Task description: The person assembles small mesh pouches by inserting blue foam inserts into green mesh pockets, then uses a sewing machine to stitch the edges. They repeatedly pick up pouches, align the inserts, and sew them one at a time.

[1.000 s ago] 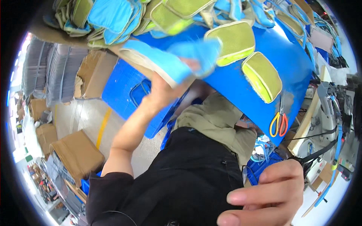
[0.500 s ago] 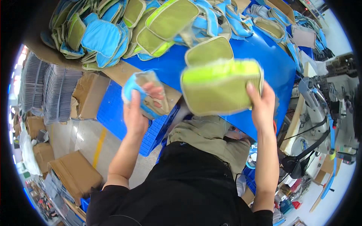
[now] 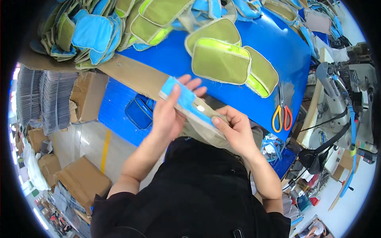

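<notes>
In front of my body, both hands hold a small blue and beige fabric pouch piece (image 3: 185,99), stretched at a slant between them. My left hand (image 3: 168,117) grips its upper left end, thumb on the near side and fingers partly showing behind. At the lower right end, my right hand (image 3: 238,131) pinches the edge between thumb and fingers. Just beyond, an olive mesh pouch (image 3: 220,61) with a lime-green side lies on the blue tabletop (image 3: 258,37). It overlaps a second olive pouch (image 3: 218,29) and a third pouch (image 3: 264,73).
Scissors (image 3: 282,113) with yellow and red handles lie near the table's right edge. Blue and olive pouches (image 3: 93,33) are heaped at the far left. A dark blue pouch (image 3: 139,112) rests on a blue plastic surface (image 3: 113,107) below. A sewing machine (image 3: 333,91) stands at right.
The olive pouch from my right hand now lies on the table. My right hand has moved down and taken the blue and beige piece, which my left hand has brought rightward. Scissors have come into view.
</notes>
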`<state>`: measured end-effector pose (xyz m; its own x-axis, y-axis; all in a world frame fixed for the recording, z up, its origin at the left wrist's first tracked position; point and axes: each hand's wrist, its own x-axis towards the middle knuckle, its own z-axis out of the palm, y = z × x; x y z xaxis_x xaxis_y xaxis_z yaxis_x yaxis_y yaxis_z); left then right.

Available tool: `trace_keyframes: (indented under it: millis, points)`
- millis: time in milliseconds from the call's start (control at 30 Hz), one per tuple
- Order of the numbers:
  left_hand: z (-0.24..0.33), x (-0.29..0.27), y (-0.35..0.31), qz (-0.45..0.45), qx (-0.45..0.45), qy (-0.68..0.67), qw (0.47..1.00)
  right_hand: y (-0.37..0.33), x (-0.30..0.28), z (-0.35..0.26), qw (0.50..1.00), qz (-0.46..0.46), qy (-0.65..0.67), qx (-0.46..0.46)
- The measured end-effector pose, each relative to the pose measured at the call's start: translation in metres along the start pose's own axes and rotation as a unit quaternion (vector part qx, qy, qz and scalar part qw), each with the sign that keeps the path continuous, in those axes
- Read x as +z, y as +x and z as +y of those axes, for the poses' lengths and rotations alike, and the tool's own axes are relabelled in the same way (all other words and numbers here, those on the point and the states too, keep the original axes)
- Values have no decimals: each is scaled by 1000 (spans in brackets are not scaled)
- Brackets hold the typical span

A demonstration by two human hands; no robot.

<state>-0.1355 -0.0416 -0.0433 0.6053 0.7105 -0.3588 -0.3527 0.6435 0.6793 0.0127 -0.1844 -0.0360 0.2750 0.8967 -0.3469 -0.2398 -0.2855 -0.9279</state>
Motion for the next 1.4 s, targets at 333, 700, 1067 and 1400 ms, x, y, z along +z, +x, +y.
trace_keyframes:
  millis: [333, 700, 1067, 1400]
  points:
    - [34, -53, 52, -39, -17, 337, 941, -8, -131, -18, 917, 332, 27, -221]
    - [-44, -46, 192, 101, 238, 554, 791, 116, -219, 20, 858, 421, -246, -159]
    - [14, 3, 102, -6, 254, 165, 953, 93, -84, -33, 944, 208, -169, -191]
    - [14, -38, 77, -42, 147, 242, 958, 80, -45, -36, 907, -16, -381, -177]
